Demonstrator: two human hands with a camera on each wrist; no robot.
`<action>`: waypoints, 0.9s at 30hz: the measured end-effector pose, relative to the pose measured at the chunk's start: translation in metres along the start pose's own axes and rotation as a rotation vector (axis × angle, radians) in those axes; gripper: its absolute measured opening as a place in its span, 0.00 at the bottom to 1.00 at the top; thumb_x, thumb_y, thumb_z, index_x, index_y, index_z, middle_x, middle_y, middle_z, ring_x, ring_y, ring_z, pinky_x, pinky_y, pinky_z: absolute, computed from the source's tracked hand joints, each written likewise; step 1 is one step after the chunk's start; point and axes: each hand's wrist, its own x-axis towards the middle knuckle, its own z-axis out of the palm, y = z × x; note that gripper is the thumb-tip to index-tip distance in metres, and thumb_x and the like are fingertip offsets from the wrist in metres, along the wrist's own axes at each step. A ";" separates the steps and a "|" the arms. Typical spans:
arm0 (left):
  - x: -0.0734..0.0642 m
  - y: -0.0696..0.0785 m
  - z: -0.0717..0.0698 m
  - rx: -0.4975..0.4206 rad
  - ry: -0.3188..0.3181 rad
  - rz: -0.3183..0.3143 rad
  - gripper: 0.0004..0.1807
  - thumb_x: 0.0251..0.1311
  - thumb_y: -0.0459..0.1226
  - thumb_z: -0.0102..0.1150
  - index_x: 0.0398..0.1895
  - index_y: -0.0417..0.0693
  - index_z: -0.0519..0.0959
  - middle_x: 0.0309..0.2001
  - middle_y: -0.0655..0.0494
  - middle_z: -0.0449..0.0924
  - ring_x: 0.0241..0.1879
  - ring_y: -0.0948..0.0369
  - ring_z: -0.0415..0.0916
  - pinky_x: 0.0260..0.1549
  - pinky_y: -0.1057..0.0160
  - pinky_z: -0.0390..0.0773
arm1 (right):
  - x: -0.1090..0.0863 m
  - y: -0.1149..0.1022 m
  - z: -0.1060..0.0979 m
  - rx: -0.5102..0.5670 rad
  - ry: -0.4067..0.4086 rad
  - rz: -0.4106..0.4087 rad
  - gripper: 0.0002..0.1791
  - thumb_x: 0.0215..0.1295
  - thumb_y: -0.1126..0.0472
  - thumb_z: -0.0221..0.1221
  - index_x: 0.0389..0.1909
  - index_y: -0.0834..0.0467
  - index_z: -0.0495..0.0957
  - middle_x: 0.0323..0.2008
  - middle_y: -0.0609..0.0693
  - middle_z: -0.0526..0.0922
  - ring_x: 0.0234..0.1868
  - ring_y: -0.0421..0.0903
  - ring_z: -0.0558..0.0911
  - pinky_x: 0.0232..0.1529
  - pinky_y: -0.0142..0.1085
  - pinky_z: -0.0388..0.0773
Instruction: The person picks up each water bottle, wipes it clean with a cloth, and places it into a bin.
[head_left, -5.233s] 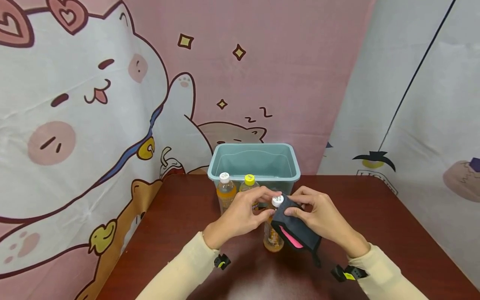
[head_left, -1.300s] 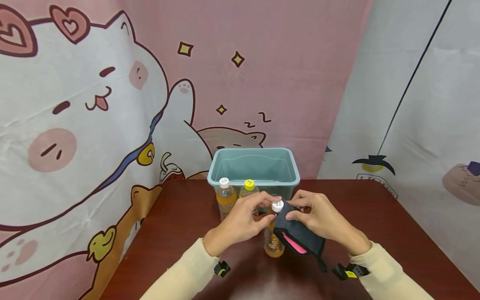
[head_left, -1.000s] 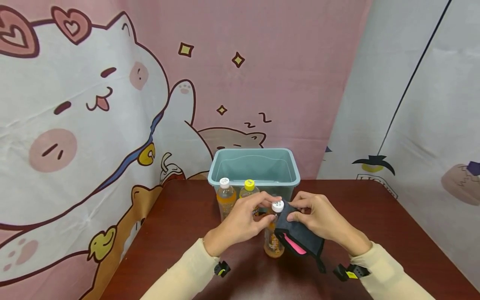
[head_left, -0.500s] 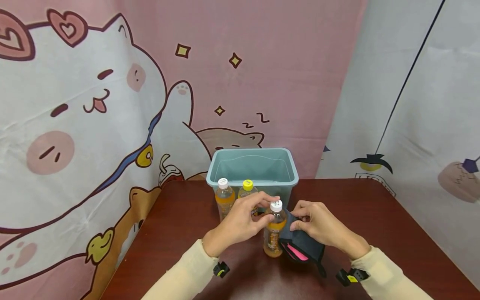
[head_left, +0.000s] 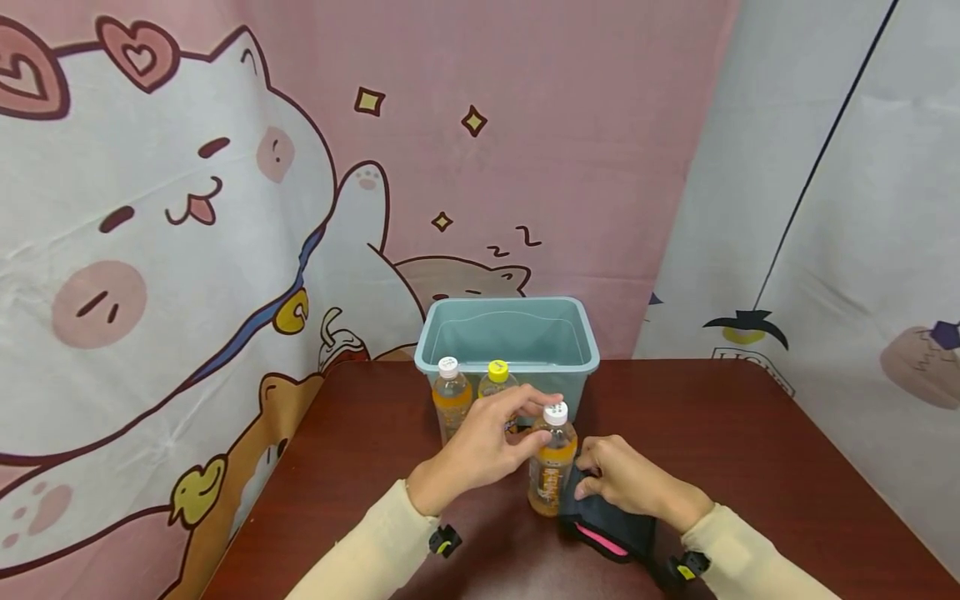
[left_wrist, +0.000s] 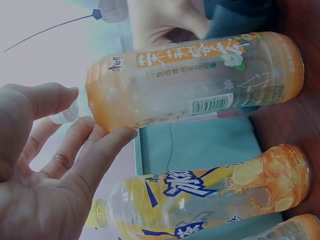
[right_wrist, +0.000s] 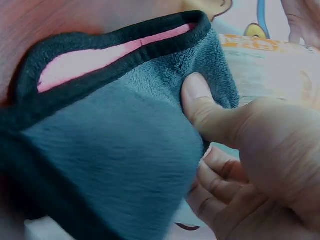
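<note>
An orange-labelled drink bottle (head_left: 553,475) with a white cap stands upright on the table. My left hand (head_left: 483,437) holds it near the top; in the left wrist view, thumb and fingers (left_wrist: 102,157) curl round the neck. A folded dark grey cloth (head_left: 611,521) with black edging and a pink inner side is pinched in my right hand (head_left: 630,479). The right wrist view shows the thumb on top of the cloth (right_wrist: 115,145) and fingers beneath. The cloth lies against the bottle's lower right side.
Behind the held bottle stand a white-capped bottle (head_left: 452,396) and a yellow-capped bottle (head_left: 498,372), the latter partly hidden by my left hand. A light blue plastic bin (head_left: 510,321) sits at the back of the dark red table (head_left: 712,433), before a cartoon-print curtain.
My right hand has moved the cloth from the bottle's neck down its right side to the lower part, baring the label. The left hand keeps its hold at the top.
</note>
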 end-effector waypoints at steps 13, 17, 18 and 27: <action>0.000 0.001 0.001 -0.009 -0.008 -0.023 0.25 0.79 0.35 0.76 0.75 0.59 0.83 0.68 0.57 0.91 0.63 0.57 0.91 0.50 0.74 0.91 | 0.000 0.004 0.007 0.017 -0.020 -0.010 0.18 0.66 0.62 0.84 0.21 0.50 0.86 0.30 0.37 0.82 0.31 0.27 0.72 0.29 0.25 0.71; 0.000 0.001 0.001 0.003 -0.005 -0.013 0.25 0.79 0.35 0.76 0.74 0.58 0.83 0.68 0.57 0.91 0.63 0.57 0.91 0.50 0.72 0.92 | -0.002 0.004 0.006 0.038 -0.021 0.021 0.14 0.67 0.61 0.83 0.25 0.50 0.89 0.31 0.36 0.82 0.33 0.27 0.72 0.31 0.25 0.72; 0.000 0.001 0.001 0.011 -0.003 -0.008 0.25 0.79 0.35 0.76 0.74 0.58 0.83 0.67 0.57 0.92 0.63 0.57 0.91 0.50 0.70 0.93 | -0.002 0.004 0.005 0.039 -0.018 0.024 0.12 0.67 0.60 0.83 0.27 0.50 0.91 0.31 0.36 0.82 0.33 0.27 0.72 0.31 0.25 0.73; 0.000 0.001 0.001 0.037 0.006 0.015 0.24 0.79 0.35 0.76 0.74 0.57 0.84 0.66 0.57 0.92 0.61 0.57 0.92 0.50 0.63 0.95 | -0.004 -0.003 -0.009 0.062 0.038 0.010 0.05 0.69 0.60 0.82 0.39 0.47 0.96 0.34 0.37 0.84 0.34 0.29 0.75 0.32 0.26 0.77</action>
